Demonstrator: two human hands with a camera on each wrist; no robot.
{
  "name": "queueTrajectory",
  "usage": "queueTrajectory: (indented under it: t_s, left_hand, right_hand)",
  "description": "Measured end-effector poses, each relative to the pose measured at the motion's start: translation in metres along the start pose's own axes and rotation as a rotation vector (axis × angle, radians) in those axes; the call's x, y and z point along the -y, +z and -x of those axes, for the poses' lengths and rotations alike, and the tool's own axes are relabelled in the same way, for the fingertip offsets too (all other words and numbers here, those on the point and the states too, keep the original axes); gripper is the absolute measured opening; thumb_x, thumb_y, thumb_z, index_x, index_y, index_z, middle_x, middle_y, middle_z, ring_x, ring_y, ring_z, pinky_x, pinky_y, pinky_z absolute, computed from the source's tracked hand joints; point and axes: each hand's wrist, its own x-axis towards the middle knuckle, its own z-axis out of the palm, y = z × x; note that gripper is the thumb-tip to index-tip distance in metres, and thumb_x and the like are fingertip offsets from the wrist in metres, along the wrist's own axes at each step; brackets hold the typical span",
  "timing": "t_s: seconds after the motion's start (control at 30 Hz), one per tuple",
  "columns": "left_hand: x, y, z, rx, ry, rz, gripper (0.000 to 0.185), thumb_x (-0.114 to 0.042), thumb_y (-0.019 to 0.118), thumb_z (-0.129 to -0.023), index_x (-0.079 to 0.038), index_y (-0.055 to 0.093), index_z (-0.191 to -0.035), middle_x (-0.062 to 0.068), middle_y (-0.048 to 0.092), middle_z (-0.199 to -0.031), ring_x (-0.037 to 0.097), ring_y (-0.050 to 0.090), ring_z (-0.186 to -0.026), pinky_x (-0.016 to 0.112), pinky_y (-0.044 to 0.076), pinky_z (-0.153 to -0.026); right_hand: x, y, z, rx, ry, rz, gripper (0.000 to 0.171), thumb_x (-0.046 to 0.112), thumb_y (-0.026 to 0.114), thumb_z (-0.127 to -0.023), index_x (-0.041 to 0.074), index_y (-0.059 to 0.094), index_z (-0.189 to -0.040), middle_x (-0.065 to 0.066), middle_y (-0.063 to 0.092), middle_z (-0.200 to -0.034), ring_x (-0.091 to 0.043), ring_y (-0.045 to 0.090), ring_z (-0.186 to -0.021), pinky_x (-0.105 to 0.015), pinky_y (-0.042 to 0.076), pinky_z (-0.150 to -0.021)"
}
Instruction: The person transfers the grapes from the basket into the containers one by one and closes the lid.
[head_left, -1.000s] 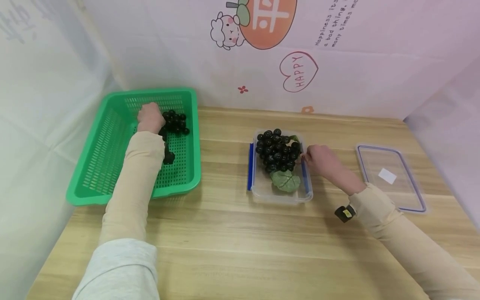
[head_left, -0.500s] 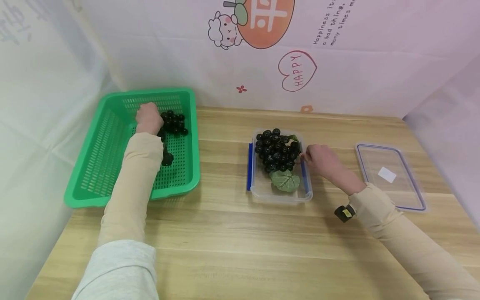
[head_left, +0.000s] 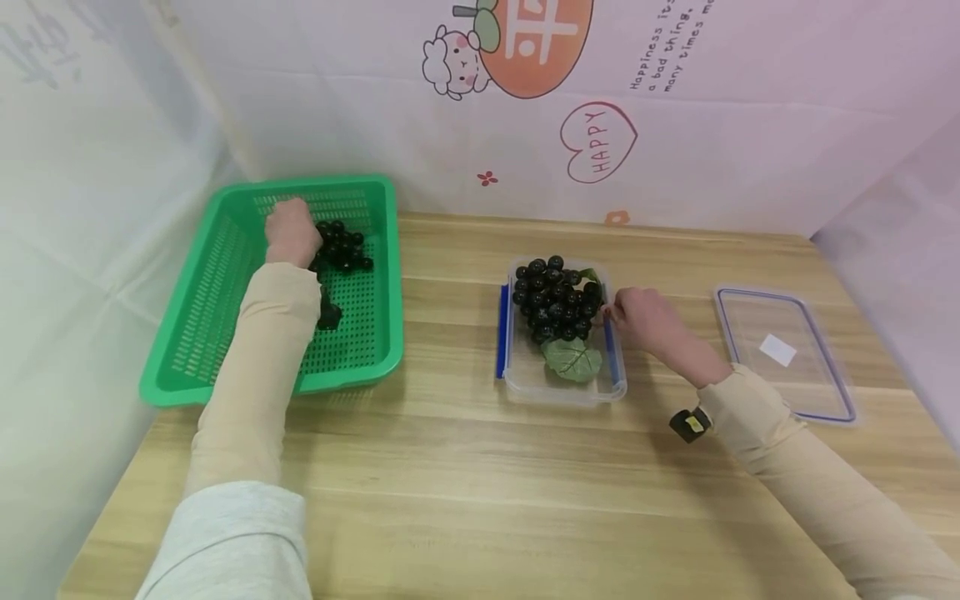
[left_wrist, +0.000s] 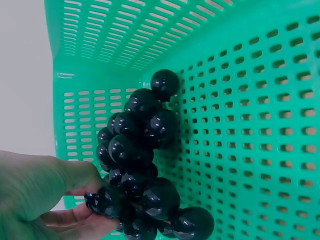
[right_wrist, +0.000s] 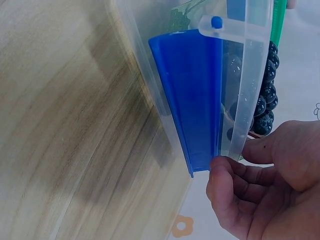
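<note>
Inside the green plastic basket [head_left: 395, 325], my left hand [head_left: 291, 233] grips the left side of a bunch of black grapes [head_left: 343, 250]. In the left wrist view, the thumb and fingers of the left hand [left_wrist: 55, 200] pinch the near end of the grapes [left_wrist: 132, 155]. My right hand [head_left: 651, 321] pinches the right rim of a clear food container [head_left: 558, 398]. Another bunch of black grapes [head_left: 551, 296] lies in that container, with a green leaf [head_left: 573, 360] at its near end. In the right wrist view, the right hand [right_wrist: 265, 185] is beside the container's blue latch [right_wrist: 192, 95].
A clear lid with a blue seal [head_left: 795, 383] and a white label [head_left: 776, 350] lies on the wooden table [head_left: 480, 492], right of the container. Behind stands a white printed cloth [head_left: 337, 100]. A small black device [head_left: 688, 425] is worn on the right wrist.
My left hand has shifted slightly left inside the basket, and the bunch of grapes there has moved left with it. The right hand and container stay put.
</note>
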Motion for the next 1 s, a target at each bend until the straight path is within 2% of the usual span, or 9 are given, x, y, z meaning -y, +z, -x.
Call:
queueTrajectory:
  t_s: [0.13,0.27,0.4,0.6,0.77,0.9,1.0]
  left_hand:
    - [0.0,-0.006,0.003,0.015,-0.016,-0.013,0.028,-0.003,0.048,-0.091,0.016,0.056,-0.111,0.035,0.056,-0.109,0.049,0.057,-0.101,0.053,0.051,-0.084]
    - [-0.001,-0.011,0.007,0.006,-0.024,-0.023,0.028,-0.004,0.051,-0.09,0.015,0.057,-0.111,0.034,0.058,-0.107,0.048,0.059,-0.099,0.052,0.052,-0.082]
    - [-0.002,-0.017,0.013,-0.015,-0.022,-0.026,0.026,-0.005,0.053,-0.089,0.014,0.059,-0.106,0.033,0.061,-0.099,0.046,0.062,-0.093,0.051,0.053,-0.078]
    - [-0.001,-0.022,0.021,-0.074,0.017,-0.011,0.014,-0.005,0.055,-0.088,0.008,0.06,-0.086,0.019,0.057,-0.07,0.04,0.063,-0.079,0.048,0.052,-0.069]
    - [-0.001,-0.027,0.029,-0.086,0.034,0.005,0.015,-0.006,0.057,-0.088,0.008,0.061,-0.086,0.019,0.058,-0.069,0.041,0.063,-0.079,0.05,0.053,-0.071]
    - [-0.003,-0.03,0.031,-0.102,0.038,0.007,0.018,-0.006,0.058,-0.088,0.001,0.053,-0.071,0.01,0.048,-0.055,0.033,0.059,-0.063,0.044,0.05,-0.061]
    - [-0.005,-0.032,0.033,-0.11,0.039,0.004,0.022,-0.007,0.059,-0.088,-0.002,0.05,-0.069,0.007,0.044,-0.053,0.03,0.057,-0.059,0.042,0.049,-0.059]
  right_hand:
    - [0.0,-0.001,0.0,-0.003,-0.004,0.001,0.033,0.012,0.05,-0.095,0.001,0.051,-0.063,-0.009,0.051,-0.057,-0.018,0.046,-0.051,-0.027,0.036,-0.049]
    - [0.0,-0.001,0.001,0.0,-0.005,-0.001,0.034,0.011,0.049,-0.095,0.002,0.05,-0.062,-0.009,0.051,-0.057,-0.018,0.045,-0.052,-0.028,0.036,-0.049]
    - [0.0,-0.001,0.001,0.006,-0.006,-0.012,0.034,0.011,0.048,-0.095,0.003,0.049,-0.062,-0.008,0.049,-0.056,-0.017,0.044,-0.051,-0.028,0.036,-0.05]
    - [-0.002,0.0,0.0,0.0,0.004,-0.009,0.032,0.011,0.047,-0.095,0.002,0.049,-0.063,-0.008,0.048,-0.056,-0.018,0.044,-0.051,-0.029,0.036,-0.05]
    - [-0.001,0.001,0.001,0.002,0.006,0.007,0.034,0.013,0.047,-0.095,0.005,0.045,-0.061,-0.006,0.045,-0.055,-0.019,0.044,-0.052,-0.029,0.036,-0.051]
    - [-0.001,0.0,0.001,0.01,0.008,0.007,0.034,0.013,0.047,-0.095,0.006,0.044,-0.061,-0.006,0.045,-0.056,-0.019,0.044,-0.053,-0.029,0.036,-0.051]
    - [-0.001,-0.001,0.001,0.008,0.008,0.0,0.033,0.013,0.048,-0.095,0.005,0.046,-0.063,-0.007,0.047,-0.057,-0.019,0.045,-0.053,-0.028,0.036,-0.05]
